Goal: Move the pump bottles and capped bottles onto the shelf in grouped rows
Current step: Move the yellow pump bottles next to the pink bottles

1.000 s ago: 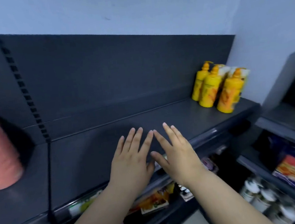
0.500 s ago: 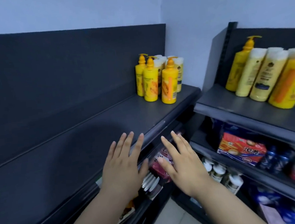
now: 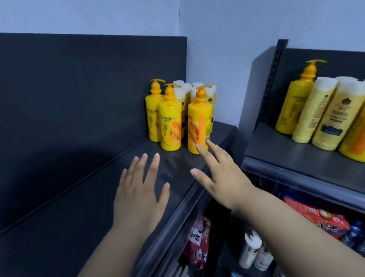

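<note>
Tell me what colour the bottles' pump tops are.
Orange pump tops, best seen in the head view.

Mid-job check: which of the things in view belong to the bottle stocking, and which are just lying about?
Job: three pump bottles and rear capped bottles on the left shelf; lone pump bottle and row of capped bottles on the right shelf; left hand and right hand, both open.
Lying about, lower down: red snack packet, small white bottles, pink packet, blue bottles.
</note>
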A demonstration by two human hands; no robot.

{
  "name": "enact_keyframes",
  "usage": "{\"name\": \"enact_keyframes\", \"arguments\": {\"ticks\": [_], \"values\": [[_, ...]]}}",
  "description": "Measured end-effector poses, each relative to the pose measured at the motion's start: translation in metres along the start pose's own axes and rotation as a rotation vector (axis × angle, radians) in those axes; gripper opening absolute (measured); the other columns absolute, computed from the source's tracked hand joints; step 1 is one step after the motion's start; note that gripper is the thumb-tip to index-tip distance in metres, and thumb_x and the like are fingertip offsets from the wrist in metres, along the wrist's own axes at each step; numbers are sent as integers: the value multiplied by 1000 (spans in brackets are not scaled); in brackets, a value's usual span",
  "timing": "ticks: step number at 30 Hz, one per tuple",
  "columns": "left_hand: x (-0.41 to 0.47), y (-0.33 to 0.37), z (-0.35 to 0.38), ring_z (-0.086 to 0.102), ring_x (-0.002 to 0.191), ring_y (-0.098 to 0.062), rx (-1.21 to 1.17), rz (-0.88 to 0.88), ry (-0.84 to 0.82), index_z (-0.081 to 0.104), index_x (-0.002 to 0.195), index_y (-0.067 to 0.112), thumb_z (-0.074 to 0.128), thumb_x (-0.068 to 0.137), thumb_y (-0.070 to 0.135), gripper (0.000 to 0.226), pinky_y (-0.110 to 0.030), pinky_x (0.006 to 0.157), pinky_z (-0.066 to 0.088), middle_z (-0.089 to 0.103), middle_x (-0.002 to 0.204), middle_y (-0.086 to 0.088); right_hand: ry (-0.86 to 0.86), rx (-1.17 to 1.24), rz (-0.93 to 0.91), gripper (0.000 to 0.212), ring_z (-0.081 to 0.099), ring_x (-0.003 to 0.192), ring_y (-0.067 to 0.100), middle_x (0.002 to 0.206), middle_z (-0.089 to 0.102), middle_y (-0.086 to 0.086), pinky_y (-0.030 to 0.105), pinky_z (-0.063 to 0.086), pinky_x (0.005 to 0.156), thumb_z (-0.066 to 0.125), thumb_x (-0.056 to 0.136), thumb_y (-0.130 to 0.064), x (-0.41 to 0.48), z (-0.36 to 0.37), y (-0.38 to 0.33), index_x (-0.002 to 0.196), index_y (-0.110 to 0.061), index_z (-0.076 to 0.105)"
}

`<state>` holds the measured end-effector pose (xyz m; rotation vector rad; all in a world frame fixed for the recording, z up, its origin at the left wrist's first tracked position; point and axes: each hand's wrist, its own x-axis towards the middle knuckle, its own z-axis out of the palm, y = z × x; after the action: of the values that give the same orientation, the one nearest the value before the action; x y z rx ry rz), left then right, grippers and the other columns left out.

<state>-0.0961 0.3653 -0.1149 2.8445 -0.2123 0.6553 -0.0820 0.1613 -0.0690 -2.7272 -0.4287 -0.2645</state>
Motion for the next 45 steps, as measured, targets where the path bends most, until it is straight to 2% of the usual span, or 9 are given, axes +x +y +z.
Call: {"name": "enact_keyframes", "arguments": {"ticks": [6, 10, 15, 19, 28, 34, 36, 39, 45], "values": [[41, -25, 17, 5, 145, -17, -62, -10, -28, 1, 148, 28, 27, 93, 55, 67, -33, 115, 3, 11, 158, -2, 21, 93, 98, 74, 1, 145, 16, 159, 1, -3, 33, 9, 116, 40, 92, -56, 47, 5, 23, 151, -27, 7], [46, -38, 24, 15, 144, -19, -31, -24, -60, 10, 149, 24, 16, 85, 58, 73, -37, 113, 14, 22, 155, -4, 57, 220, 170, 81, 2, 146, 15, 159, 3, -2, 34, 11, 116, 45, 89, -56, 78, 5, 37, 151, -23, 5], [56, -46, 37, 26, 140, -23, -33, -80, -77, 25, 148, 20, 24, 83, 55, 73, -42, 109, 25, 34, 150, -8, 117, 354, 234, 87, 11, 144, 18, 158, 7, 3, 31, 16, 113, 54, 88, -51, 116, 6, 60, 151, -15, 5], [68, -49, 43, 32, 137, -27, 12, -111, -89, 29, 146, 17, 28, 84, 53, 72, -45, 108, 30, 39, 147, -12, 146, 366, 261, 93, 12, 144, 22, 157, 13, 7, 39, 18, 116, 60, 84, -52, 157, 2, 82, 151, -14, 8], [120, -9, 63, 29, 138, -21, -22, -150, -110, 24, 148, 25, 26, 85, 56, 70, -37, 108, 26, 35, 149, -5, 52, 436, 194, 107, 24, 139, 26, 153, 21, 7, 47, 29, 112, 72, 70, -57, 232, 6, 128, 150, -17, 13], [188, 41, 72, 17, 142, -11, -110, -72, -42, 17, 148, 31, 23, 82, 63, 74, -25, 110, 15, 23, 154, 6, 62, 386, 82, 98, 37, 130, 27, 144, 30, 7, 43, 37, 105, 74, 70, -53, 261, 13, 143, 145, -19, 21], [213, 58, 76, 9, 143, -7, -208, -76, -40, 8, 149, 35, 33, 85, 64, 74, -20, 111, 11, 13, 155, 12, 54, 331, 33, 96, 40, 127, 25, 144, 32, 6, 38, 40, 100, 73, 71, -53, 265, 12, 152, 145, -19, 21], [247, 74, 85, 10, 142, -6, -330, -68, -152, 2, 149, 36, 54, 89, 47, 80, -23, 114, 16, 9, 154, 15, -38, 399, -75, 93, 43, 124, 20, 139, 40, 1, 34, 42, 96, 76, 69, -51, 275, 2, 167, 142, -23, 26], [294, 88, 105, 16, 138, -10, -526, -144, -267, 5, 149, 27, 78, 71, 42, 108, -25, 112, 21, 7, 153, 13, -343, 661, -131, 88, 43, 121, 15, 131, 43, -8, 33, 41, 98, 82, 67, -38, 289, -9, 191, 137, -34, 28]]}}
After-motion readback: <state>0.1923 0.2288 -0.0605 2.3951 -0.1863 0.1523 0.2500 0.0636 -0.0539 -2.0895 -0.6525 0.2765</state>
